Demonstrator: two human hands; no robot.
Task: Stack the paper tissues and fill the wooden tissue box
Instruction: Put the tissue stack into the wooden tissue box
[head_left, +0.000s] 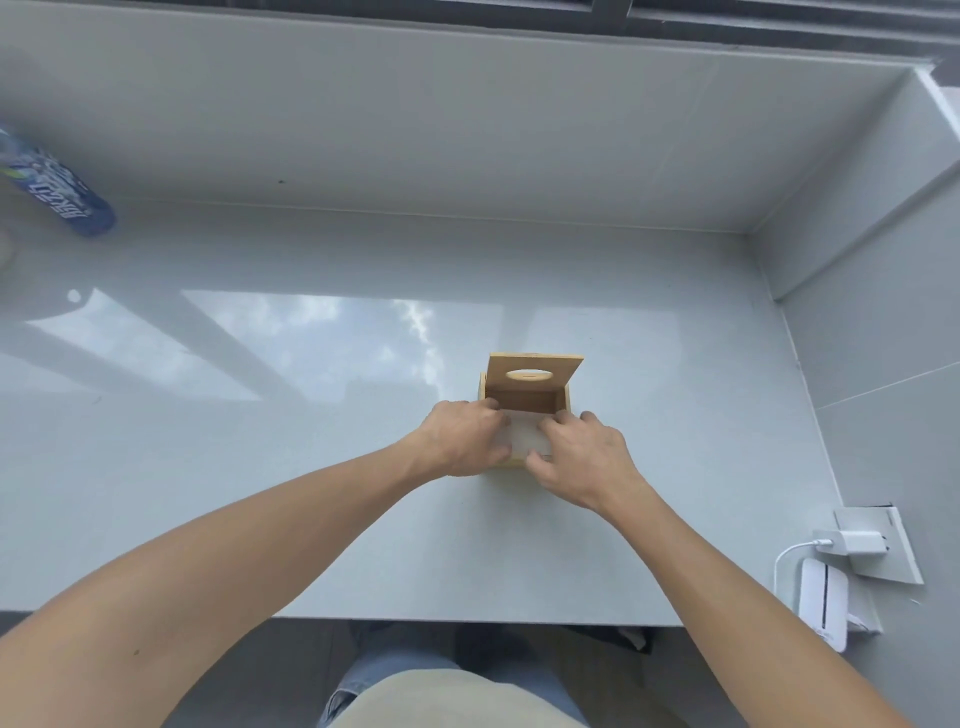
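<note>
At the bottom of the frame the counter (260, 519) ends in a straight front edge, and the smooth grey surface lies bare across the lower left and centre. At lower right a white charger (857, 543) and a flat white device (823, 605) sit near the side wall. Just right of centre both hands meet over the wooden tissue box (524, 410): the left hand (465, 439) and right hand (582, 457) have fingers curled down onto the stack of white tissues (522, 434) in the box's open top, pressing from either side. The lid (535, 374), with its oval slot, stands raised behind. In the upper left lies a blue-labelled bottle (57, 187), well apart.
</note>
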